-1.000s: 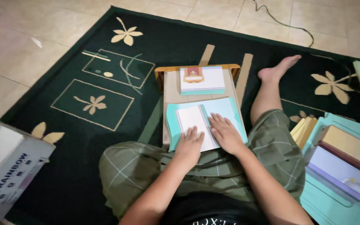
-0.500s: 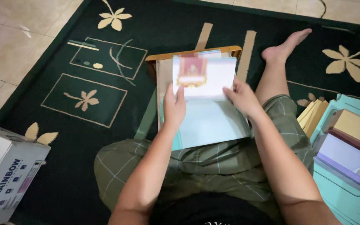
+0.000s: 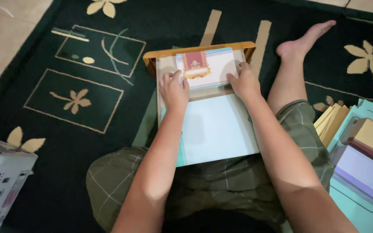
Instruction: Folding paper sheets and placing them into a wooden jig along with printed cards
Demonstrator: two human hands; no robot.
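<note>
Your left hand and right hand pinch the thin white card with red-and-gold emblem by its lower corners, against the wooden tray. It looks light and bendable; edges suit best.

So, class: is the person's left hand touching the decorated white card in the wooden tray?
Touching. The head view shows the left hand with its fingers lying on the card's left edge, no gap between them, while the right hand presses its right edge.
</note>
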